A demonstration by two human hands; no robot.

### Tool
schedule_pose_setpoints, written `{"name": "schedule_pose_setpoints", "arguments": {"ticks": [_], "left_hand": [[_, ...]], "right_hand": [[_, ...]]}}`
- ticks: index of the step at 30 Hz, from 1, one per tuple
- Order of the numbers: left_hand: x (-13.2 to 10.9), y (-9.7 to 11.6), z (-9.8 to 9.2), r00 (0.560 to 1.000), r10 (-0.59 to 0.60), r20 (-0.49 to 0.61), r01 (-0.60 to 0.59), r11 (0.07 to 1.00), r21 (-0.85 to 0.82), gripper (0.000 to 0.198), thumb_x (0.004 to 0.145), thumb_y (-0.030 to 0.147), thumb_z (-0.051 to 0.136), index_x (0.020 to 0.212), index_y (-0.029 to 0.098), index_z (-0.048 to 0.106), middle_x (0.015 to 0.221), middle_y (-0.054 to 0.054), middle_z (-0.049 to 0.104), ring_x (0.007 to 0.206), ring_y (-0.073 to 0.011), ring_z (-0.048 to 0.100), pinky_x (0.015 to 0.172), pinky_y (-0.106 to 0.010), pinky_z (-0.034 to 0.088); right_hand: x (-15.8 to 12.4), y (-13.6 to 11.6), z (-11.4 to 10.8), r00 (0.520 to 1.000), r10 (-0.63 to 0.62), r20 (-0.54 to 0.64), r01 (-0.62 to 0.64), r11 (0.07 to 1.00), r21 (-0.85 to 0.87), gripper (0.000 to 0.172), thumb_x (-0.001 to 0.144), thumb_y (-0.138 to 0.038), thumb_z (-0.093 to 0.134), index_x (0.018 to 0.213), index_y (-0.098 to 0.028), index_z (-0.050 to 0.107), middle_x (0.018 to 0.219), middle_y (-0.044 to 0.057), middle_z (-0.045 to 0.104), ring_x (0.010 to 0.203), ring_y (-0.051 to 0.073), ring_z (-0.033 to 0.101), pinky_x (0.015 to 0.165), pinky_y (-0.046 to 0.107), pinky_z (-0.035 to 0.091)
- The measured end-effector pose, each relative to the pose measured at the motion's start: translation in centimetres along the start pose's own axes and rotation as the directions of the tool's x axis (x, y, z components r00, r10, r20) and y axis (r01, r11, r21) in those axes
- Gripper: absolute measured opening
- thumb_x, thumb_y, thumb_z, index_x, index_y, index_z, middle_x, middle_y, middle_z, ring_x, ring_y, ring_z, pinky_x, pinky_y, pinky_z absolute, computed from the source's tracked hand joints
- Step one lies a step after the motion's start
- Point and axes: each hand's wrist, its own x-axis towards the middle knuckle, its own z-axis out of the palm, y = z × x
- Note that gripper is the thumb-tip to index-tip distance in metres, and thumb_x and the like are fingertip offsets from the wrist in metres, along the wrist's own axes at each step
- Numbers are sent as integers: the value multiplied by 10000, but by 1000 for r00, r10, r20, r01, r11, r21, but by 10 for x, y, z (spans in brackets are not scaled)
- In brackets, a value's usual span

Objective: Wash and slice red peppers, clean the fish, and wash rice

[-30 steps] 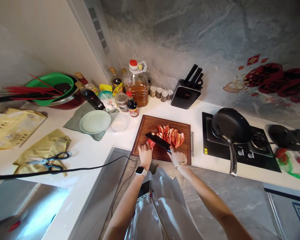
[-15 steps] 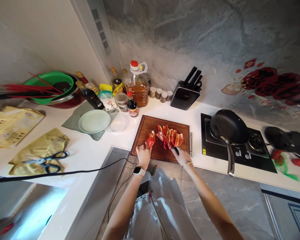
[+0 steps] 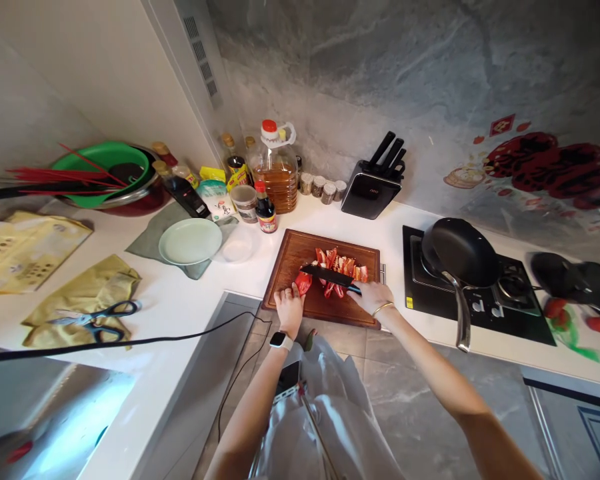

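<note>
On the wooden cutting board my left hand grips a piece of red pepper near the board's left front. My right hand is closed around the handle of a black-bladed knife. The blade lies flat-on to my view and points left, its tip at the top of the piece under my left hand. Behind and below the blade lie cut red pepper strips, partly hidden by it.
Right of the board, a black frying pan sits on the gas hob, its handle toward me. A knife block stands behind. Left are a pale plate, a soy sauce bottle, an oil jug and scissors.
My right hand has risen and moved slightly right, and the knife blade now shows across the pepper strips, pointing left. My left hand stays on its pepper piece.
</note>
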Motion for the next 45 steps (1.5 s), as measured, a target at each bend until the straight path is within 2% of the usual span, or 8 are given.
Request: {"name": "schedule_pose_setpoints", "arguments": {"ticks": [8, 14, 19, 26, 28, 33, 37, 45], "left_hand": [[-1, -2, 0, 1000, -9, 2, 9, 999, -36, 492, 940, 336, 405, 1332, 65, 527, 1102, -210, 631, 1072, -309, 533, 1035, -494, 311], [-9, -8, -1, 1000, -5, -6, 6, 1000, 29, 508, 951, 385, 358, 1315, 85, 548, 1099, -198, 638, 1067, -308, 531, 1006, -483, 327], [-11, -5, -5, 1000, -16, 5, 16, 1000, 23, 520, 946, 374, 363, 1318, 55, 537, 1107, -205, 631, 1051, -311, 533, 999, -471, 325], [-5, -7, -7, 1000, -12, 13, 12, 999, -35, 476, 945, 344, 351, 1261, 68, 577, 1098, -200, 642, 1066, -307, 547, 991, -464, 318], [2, -12, -9, 999, -29, 39, 33, 995, -92, 448, 942, 358, 362, 1196, 96, 621, 1084, -186, 657, 1062, -302, 559, 989, -466, 318], [20, -20, -16, 969, -139, 204, 188, 950, -248, 376, 936, 383, 396, 1012, 169, 696, 1030, -139, 702, 1010, -274, 611, 943, -448, 344], [18, -19, -16, 926, -192, 325, 302, 893, -334, 405, 944, 393, 372, 884, 184, 714, 920, -118, 725, 970, -269, 624, 894, -447, 361], [4, -20, -2, 888, -459, -14, 444, 866, -231, 355, 892, 312, 397, 1093, 145, 637, 1039, -155, 683, 1059, -321, 555, 897, -488, 344]], "right_hand": [[3, 16, 6, 1000, 16, 24, -17, 999, 46, 425, 922, -573, 409, 1162, -321, 653, 1019, 65, 735, 918, 239, 689, 765, 319, 477], [6, 12, 34, 999, 44, -17, -39, 970, 239, 463, 964, -545, 324, 1153, -245, 622, 1000, 78, 731, 900, 228, 689, 733, 284, 468], [-4, -17, 76, 998, -7, 68, -32, 829, 558, 451, 992, -465, 279, 1078, -193, 628, 813, 49, 719, 755, 184, 688, 665, 245, 471], [-22, -51, 120, 968, 46, 246, -214, 663, 718, 617, 963, -582, 136, 1020, -182, 602, 648, 25, 657, 449, 156, 589, 458, 246, 431], [-20, -58, 127, 972, 46, 228, -197, 687, 700, 581, 976, -552, 158, 1043, -185, 603, 705, 40, 686, 522, 166, 635, 513, 248, 459], [-4, -84, 127, 991, 64, 121, -124, 787, 604, 417, 1008, -404, 284, 1125, -154, 596, 1036, 119, 719, 982, 212, 684, 801, 258, 475], [3, -99, 116, 986, 110, 127, -160, 847, 507, 455, 1004, -450, 277, 1163, -139, 569, 1026, 157, 719, 971, 258, 693, 786, 312, 488], [-10, -70, 105, 987, 114, 112, -149, 910, 387, 485, 990, -498, 275, 1187, -158, 560, 980, 161, 726, 949, 280, 700, 779, 350, 496]]}}
